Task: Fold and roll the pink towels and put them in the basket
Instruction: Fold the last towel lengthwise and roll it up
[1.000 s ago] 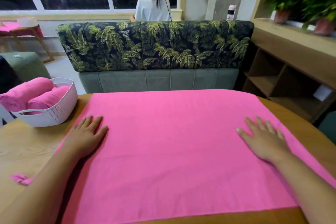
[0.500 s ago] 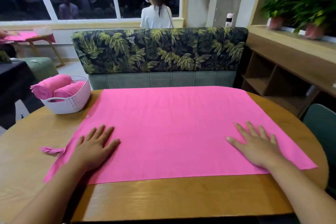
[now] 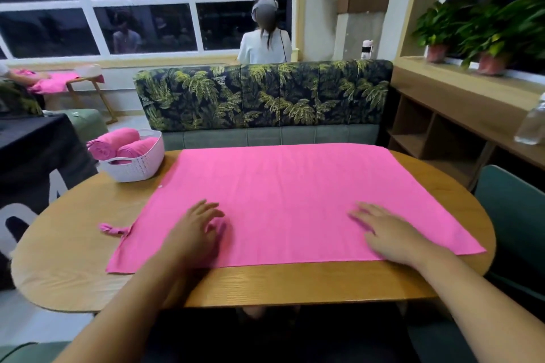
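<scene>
On the table [image 3: 88,244], near edge: pink towel [image 3: 295,200] lay spread flat. My right hand [image 3: 386,233] pressed it open-palmed; my left hand [image 3: 193,233] was blurred, grip untellable. Light, limp cloth, I judged; take the near corners.

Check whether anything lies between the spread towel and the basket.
Nothing visible does: only bare table separates the towel from the basket at far left. Two rolled towels already fill much of the basket, so room inside looks tight.

You sit in a lounge: leaf-print sofa [image 3: 265,94] beyond the wooden table [image 3: 295,283], potted plants [image 3: 483,29] far right.
</scene>
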The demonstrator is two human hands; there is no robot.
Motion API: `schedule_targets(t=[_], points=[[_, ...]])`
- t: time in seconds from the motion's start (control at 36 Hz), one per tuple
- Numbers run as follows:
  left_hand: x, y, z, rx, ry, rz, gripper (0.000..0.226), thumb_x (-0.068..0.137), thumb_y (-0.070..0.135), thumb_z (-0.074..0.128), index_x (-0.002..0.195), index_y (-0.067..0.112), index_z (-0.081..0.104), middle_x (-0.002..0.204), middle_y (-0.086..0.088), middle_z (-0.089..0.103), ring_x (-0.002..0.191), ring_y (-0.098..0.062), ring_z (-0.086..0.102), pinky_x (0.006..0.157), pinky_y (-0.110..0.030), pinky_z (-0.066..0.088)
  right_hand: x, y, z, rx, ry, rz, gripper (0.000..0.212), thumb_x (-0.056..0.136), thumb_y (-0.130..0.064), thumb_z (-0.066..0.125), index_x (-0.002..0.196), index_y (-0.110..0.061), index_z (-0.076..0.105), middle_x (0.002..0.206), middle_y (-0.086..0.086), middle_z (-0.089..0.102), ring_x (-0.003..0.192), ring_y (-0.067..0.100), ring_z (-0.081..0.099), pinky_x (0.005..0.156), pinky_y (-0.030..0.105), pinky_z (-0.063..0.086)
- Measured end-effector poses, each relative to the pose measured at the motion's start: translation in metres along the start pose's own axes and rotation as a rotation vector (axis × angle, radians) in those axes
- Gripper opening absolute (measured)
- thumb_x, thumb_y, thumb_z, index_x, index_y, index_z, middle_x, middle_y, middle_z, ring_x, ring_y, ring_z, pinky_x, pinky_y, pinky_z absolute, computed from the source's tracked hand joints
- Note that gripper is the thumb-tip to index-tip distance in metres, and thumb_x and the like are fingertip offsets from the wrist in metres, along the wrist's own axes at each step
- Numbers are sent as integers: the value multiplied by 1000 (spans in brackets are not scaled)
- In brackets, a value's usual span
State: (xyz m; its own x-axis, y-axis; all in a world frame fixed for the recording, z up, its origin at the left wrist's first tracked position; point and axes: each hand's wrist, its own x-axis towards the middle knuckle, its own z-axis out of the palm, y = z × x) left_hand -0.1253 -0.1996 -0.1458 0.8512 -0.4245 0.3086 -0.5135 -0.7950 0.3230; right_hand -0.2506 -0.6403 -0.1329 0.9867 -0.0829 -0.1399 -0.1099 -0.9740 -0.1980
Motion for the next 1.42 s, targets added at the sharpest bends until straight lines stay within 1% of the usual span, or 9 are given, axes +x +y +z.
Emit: schedule_targets(t=[0.08,0.22,0.36,0.5,0.58,0.81,1.08,1.25,1.42], points=[[4,49,16,-110,-149,228,39,100,39,50,130,20,68,146,-2,59,142,-6,37,120,-8,3,2,-27,7,131,-43,-228,85,80,-11,48,153,-54,39,166,-29,18,154,2,20,128,32,19],[-10,68,41,71,-433,146,77,91,84,17,160,51,17,170,24,4,157,-3,-3,128,-43,-3,-5,-38,24,119,-55,-289,77,88,-11,44,150,-57,41,164,-32,23,155,-2,14,130,39,9],[-26,69,38,132,-480,160,82,83,91,13,158,59,0,167,23,-13,155,-8,-20,127,-49,-11,-25,-37,28,127,-34,-245,63,99,-18,44,144,-62,44,161,-35,24,155,-2,13,129,37,5],[-33,66,38,-59,-251,289,47,97,73,44,142,57,49,155,32,37,150,-1,25,125,-41,18,-40,-48,31,155,-5,-203,57,90,-41,42,144,-59,48,163,-30,28,156,4,17,129,49,13],[-37,64,40,-153,-52,462,21,101,53,60,107,36,72,111,21,65,109,-6,60,97,-36,48,-47,-55,31,145,13,-186,56,91,-52,45,146,-57,48,164,-28,28,156,6,18,128,51,15],[-38,77,35,-269,-59,138,24,91,57,58,88,36,70,89,20,66,92,-2,56,85,-34,48,-49,-81,19,5,94,-144,65,88,-75,54,145,-43,56,159,-20,43,149,6,34,123,36,27],[-36,77,24,-429,-181,-16,16,92,46,72,87,31,73,89,17,71,89,-4,66,87,-37,53,-48,-87,34,22,246,-91,40,103,-45,48,140,-39,63,150,-23,55,140,4,47,115,28,38],[-39,111,27,93,-224,105,72,74,95,46,125,47,59,110,21,60,103,-10,49,87,-38,48,-50,-90,33,22,254,-85,40,108,-49,42,138,-38,65,150,-22,55,142,4,47,114,27,38],[-44,116,32,265,-187,49,55,96,59,21,133,43,59,117,10,56,113,-23,53,78,-38,52,-51,-73,28,7,181,-85,43,104,-30,47,143,-43,60,153,-27,49,143,1,45,114,25,36]])
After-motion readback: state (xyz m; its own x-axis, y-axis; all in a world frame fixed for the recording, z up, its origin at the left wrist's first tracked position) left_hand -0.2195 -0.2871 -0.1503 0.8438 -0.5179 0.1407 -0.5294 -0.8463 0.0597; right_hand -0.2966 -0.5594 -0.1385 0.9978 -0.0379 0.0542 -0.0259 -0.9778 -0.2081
